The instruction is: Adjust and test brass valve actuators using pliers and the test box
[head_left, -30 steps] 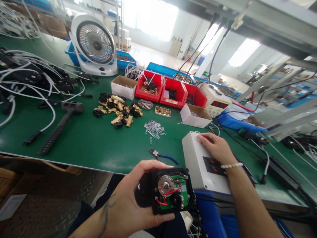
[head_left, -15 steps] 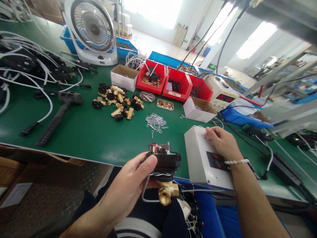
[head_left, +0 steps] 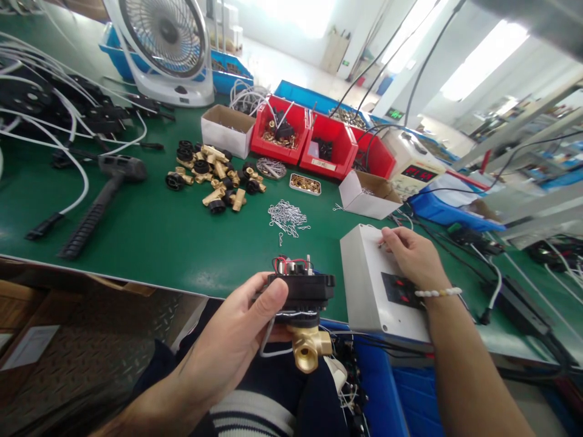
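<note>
In my left hand (head_left: pixel 246 328) is a motorized valve (head_left: pixel 303 294), its black housing open at the top with red wires showing. A brass valve body (head_left: pixel 307 349) hangs below the housing, and a grey cable loops beside it. My right hand (head_left: pixel 412 255) rests over a grey control box (head_left: pixel 364 285), thumb and forefinger pinched on a small toggle switch (head_left: pixel 381 245) on its top face. A black panel with red parts lies just below that hand. Beyond the valve, a pile of silvery clips (head_left: pixel 288 217) lies on the green bench (head_left: pixel 195 243).
Brass fittings with black caps (head_left: pixel 218 176) are heaped behind, left of a small tray (head_left: pixel 305 184). Red bins (head_left: pixel 325 145) and white cartons (head_left: pixel 228 130) line the back. A hammer (head_left: pixel 102 200), cables (head_left: pixel 68 145) and a fan (head_left: pixel 168 48) occupy the left; a power supply (head_left: pixel 410 164) stands back right.
The camera view has shifted slightly, so bench items sit a little higher and the left ones farther left. Both hands keep their grips; the valve stays in my left hand.
</note>
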Demonstrator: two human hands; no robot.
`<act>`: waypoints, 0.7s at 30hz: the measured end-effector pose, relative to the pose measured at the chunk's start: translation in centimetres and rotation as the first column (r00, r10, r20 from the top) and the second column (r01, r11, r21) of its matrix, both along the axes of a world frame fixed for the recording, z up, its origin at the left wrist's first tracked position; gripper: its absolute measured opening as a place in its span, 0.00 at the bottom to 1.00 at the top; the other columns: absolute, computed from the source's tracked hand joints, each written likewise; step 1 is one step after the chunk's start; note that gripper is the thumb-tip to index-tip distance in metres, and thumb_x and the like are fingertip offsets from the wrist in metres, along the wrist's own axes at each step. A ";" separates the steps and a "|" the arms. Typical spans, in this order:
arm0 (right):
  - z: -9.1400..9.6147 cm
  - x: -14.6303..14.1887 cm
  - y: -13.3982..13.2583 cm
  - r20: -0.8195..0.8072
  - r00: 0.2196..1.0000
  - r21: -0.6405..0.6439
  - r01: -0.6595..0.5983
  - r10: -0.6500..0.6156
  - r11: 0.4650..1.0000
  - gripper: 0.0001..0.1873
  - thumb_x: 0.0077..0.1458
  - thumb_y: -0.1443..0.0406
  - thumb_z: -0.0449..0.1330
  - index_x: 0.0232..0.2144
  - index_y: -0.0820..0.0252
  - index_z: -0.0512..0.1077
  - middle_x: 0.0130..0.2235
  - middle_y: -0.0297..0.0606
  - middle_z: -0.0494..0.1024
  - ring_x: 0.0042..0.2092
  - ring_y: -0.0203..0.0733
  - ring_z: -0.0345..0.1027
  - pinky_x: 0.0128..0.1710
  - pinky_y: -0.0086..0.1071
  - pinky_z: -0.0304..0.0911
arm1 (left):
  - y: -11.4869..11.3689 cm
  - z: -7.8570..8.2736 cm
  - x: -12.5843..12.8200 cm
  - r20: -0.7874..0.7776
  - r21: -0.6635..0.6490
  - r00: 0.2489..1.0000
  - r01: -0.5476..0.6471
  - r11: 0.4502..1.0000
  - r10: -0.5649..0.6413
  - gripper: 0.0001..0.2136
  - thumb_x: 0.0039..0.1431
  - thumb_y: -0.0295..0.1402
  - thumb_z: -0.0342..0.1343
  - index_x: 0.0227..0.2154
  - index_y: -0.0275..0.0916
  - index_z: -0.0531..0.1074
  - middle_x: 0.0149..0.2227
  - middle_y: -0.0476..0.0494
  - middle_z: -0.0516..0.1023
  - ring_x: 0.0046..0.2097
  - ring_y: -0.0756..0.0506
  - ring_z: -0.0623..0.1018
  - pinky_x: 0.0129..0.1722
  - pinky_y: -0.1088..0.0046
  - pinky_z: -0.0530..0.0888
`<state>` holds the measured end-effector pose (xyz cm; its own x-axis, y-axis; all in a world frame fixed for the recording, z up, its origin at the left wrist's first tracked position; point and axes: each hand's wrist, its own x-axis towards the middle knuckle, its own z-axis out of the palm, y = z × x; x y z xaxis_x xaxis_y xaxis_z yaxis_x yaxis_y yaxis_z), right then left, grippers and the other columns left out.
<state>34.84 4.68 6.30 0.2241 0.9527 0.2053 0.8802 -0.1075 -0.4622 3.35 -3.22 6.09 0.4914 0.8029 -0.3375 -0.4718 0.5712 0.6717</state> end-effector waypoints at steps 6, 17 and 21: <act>0.0 0.0 0.0 0.002 1.000 -0.004 -0.005 0.005 1.000 0.25 0.54 0.43 0.53 0.21 0.55 0.70 0.21 0.36 0.73 0.25 0.41 0.65 0.25 0.33 0.59 | 0.0 0.0 0.0 0.035 -0.002 0.999 -0.009 1.000 0.009 0.21 0.61 0.46 0.58 0.48 0.33 0.72 0.33 0.41 0.82 0.35 0.44 0.81 0.38 0.70 0.77; 0.0 0.1 0.0 0.005 1.000 -0.005 -0.005 0.005 1.000 0.26 0.54 0.42 0.52 0.21 0.55 0.70 0.21 0.36 0.73 0.25 0.41 0.65 0.26 0.33 0.59 | 0.0 0.1 0.0 0.055 -0.003 0.998 -0.007 1.000 0.007 0.20 0.62 0.45 0.57 0.49 0.34 0.72 0.44 0.38 0.81 0.44 0.41 0.80 0.37 0.73 0.77; -0.1 0.2 0.1 0.000 1.000 -0.004 -0.009 0.009 1.000 0.26 0.54 0.43 0.52 0.21 0.55 0.70 0.20 0.35 0.72 0.24 0.40 0.64 0.24 0.32 0.58 | 0.1 0.2 0.0 0.047 -0.002 0.999 -0.007 1.000 0.007 0.21 0.61 0.45 0.58 0.50 0.34 0.72 0.44 0.38 0.81 0.44 0.42 0.80 0.36 0.74 0.76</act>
<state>35.00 4.74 6.24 0.2158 0.9553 0.2020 0.8813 -0.1015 -0.4615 3.34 -3.09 6.32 0.5009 0.8060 -0.3156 -0.5070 0.5687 0.6477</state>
